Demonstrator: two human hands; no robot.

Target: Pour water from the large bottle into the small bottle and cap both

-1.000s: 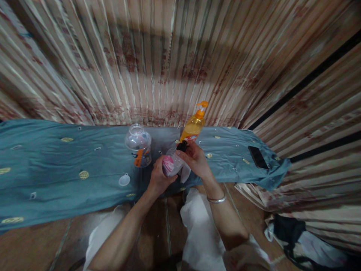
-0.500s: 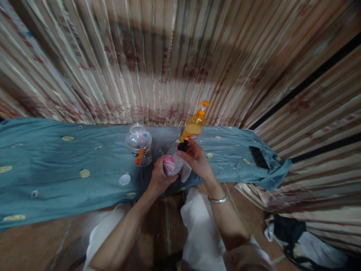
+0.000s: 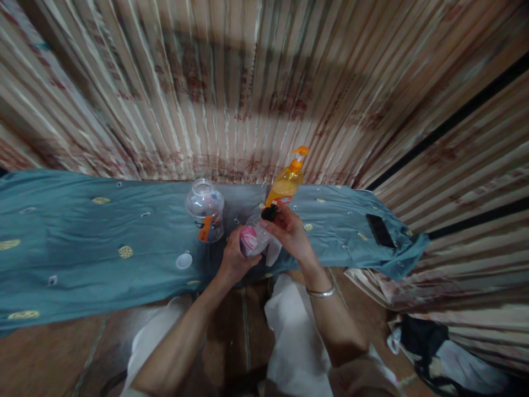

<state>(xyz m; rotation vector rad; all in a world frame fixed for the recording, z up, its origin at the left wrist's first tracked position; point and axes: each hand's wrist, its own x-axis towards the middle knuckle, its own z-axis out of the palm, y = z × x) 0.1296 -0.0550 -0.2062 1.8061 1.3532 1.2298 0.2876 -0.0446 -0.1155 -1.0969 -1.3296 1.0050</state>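
My left hand [image 3: 232, 260] grips a small clear bottle with a pink label [image 3: 251, 239], held tilted just above the blue cloth [image 3: 82, 242]. My right hand [image 3: 290, 231] pinches the bottle's black cap [image 3: 269, 212] at its top end; a white piece hangs below that hand. Behind the hands stands an orange pump bottle [image 3: 286, 185]. A clear glass jar [image 3: 205, 209] stands to the left of the bottle.
A small white lid [image 3: 183, 260] lies on the cloth left of my left hand. A black phone [image 3: 380, 230] rests near the cloth's right end. A striped curtain [image 3: 256, 82] hangs behind. Dark and white cloth [image 3: 446, 353] lies on the floor at right.
Both hands stay on the small bottle and its cap, almost unmoved. The view has shifted slightly.
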